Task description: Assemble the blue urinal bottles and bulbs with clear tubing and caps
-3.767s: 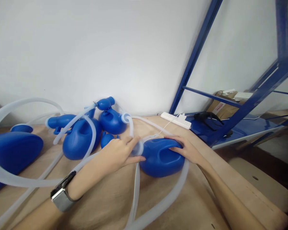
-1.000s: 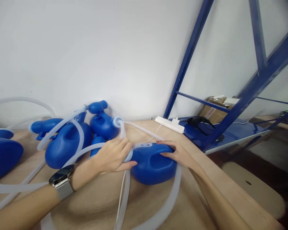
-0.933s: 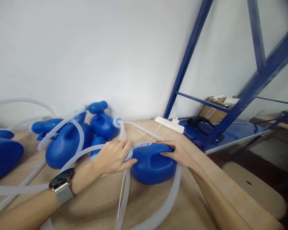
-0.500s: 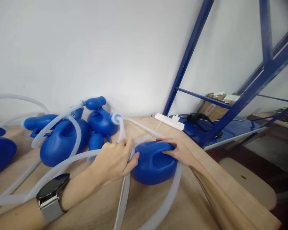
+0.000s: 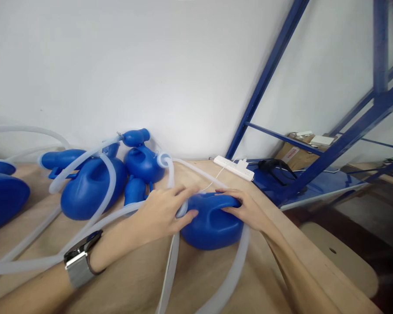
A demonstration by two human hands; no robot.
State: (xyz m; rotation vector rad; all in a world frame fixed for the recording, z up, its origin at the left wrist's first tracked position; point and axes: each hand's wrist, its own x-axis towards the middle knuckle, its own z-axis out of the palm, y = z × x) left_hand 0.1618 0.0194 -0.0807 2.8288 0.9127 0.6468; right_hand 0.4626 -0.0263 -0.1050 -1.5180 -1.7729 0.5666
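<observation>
A blue plastic urinal bottle [image 5: 212, 233] with a moulded handle lies on the wooden table in front of me. My right hand [image 5: 249, 209] grips the handle at its right end, thumb in the hollow and fingers over the far side. My left hand [image 5: 165, 211] is at the neck end, thumb and fingers on either side of a whitish cap [image 5: 182, 210], which is partly hidden by the hand. A translucent hose [image 5: 229, 279] curves from beneath the bottle toward me. Another strand of tubing [image 5: 170, 270] runs down below my left hand.
Several more blue bottles [image 5: 91, 196] with hoses lie to the left along the white wall. A white power strip [image 5: 234, 168] sits at the table's back right. Beyond are a blue metal rack [image 5: 265, 78], a cardboard box [image 5: 291, 155] and a beige stool [image 5: 343, 257].
My left hand's fingers have loosened and stretched forward over the cap. My right hand keeps its grip on the bottle. The whole view has shifted slightly.
</observation>
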